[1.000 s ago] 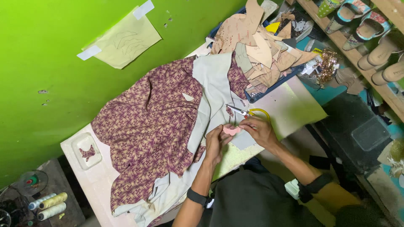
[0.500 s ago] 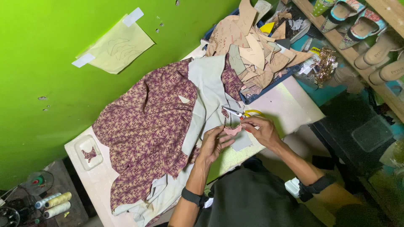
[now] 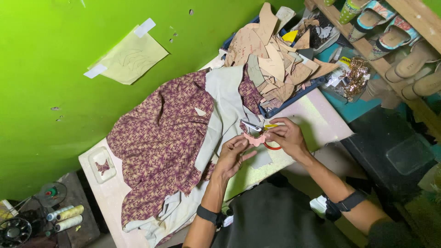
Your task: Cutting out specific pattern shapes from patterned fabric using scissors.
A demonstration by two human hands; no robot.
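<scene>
My left hand (image 3: 233,154) pinches a small pink cut-out piece (image 3: 254,138) over the white table (image 3: 317,120). My right hand (image 3: 285,136) grips scissors (image 3: 258,127) with yellow and red handles, their blades at the top edge of the pink piece. A large maroon patterned fabric (image 3: 161,142) with a grey-white lining (image 3: 224,110) lies spread on the table to the left of my hands.
A blue tray (image 3: 294,94) heaped with tan pattern pieces (image 3: 271,59) sits at the table's far end. A wooden shoe rack (image 3: 404,41) runs along the right. A small white tray (image 3: 102,164) and thread spools (image 3: 64,218) are at lower left. A yellowish sketch sheet (image 3: 131,57) is taped to the green wall.
The view has shifted slightly. My hands stay over the same spot on the table, still working the scissors along the pink piece.
</scene>
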